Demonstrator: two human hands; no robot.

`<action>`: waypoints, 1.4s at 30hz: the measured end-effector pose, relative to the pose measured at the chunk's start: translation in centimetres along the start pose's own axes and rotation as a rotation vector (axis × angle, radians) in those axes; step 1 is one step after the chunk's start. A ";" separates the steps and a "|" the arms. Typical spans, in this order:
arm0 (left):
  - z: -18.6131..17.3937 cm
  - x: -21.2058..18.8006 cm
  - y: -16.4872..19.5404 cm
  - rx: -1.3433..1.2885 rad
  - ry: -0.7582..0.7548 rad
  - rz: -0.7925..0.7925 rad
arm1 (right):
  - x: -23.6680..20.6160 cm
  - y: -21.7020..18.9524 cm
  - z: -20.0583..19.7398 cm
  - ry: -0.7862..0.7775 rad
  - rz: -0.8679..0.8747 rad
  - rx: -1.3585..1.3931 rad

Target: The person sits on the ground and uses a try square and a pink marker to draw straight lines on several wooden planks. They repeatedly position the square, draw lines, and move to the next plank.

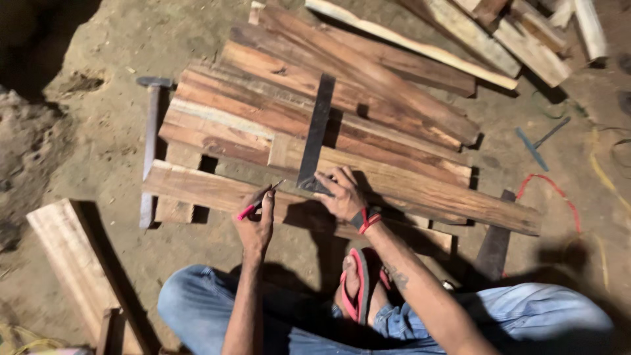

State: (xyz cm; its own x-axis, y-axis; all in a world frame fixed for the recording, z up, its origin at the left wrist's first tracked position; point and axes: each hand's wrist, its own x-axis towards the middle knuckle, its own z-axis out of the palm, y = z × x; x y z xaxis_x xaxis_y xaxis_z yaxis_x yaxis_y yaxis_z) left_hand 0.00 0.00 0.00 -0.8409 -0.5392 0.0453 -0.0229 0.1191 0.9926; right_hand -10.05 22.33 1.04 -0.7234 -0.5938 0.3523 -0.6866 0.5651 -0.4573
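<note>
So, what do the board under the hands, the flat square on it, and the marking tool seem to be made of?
The board looks like raw reddish-brown wood, with visible grain and paler streaks, unfinished. The square seems to be dull grey metal: thin, flat, straight-edged. The right hand presses it down. The pencil in the left hand has a red body, probably painted wood, though plastic is possible.

Left hand (255, 220) fingers pinched together, forearm straight up from below. Right hand (342, 194) just beside it, palm down, fingers spread flat, forearm angling in from the lower right.
</note>
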 end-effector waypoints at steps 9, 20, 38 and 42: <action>6.7 11.5 7.9 0.271 -0.178 0.465 | -0.5 2.1 1.9 0.099 -0.187 -0.150; 5.3 10.6 7.5 0.459 -0.385 0.512 | 1.1 2.1 1.8 0.064 -0.097 -0.064; 6.9 14.8 10.0 0.574 -0.389 0.439 | 1.6 0.6 1.4 0.003 -0.031 -0.005; 4.2 10.9 6.9 0.438 -0.403 0.651 | 1.8 0.6 1.2 0.052 -0.088 0.008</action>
State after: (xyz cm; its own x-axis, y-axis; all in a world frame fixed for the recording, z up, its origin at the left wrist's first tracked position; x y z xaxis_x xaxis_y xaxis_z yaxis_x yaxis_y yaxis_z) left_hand -11.62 -1.56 6.92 -0.8839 0.0729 0.4619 0.3921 0.6536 0.6473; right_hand -11.71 20.93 0.41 -0.6633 -0.6100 0.4336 -0.7472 0.5077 -0.4289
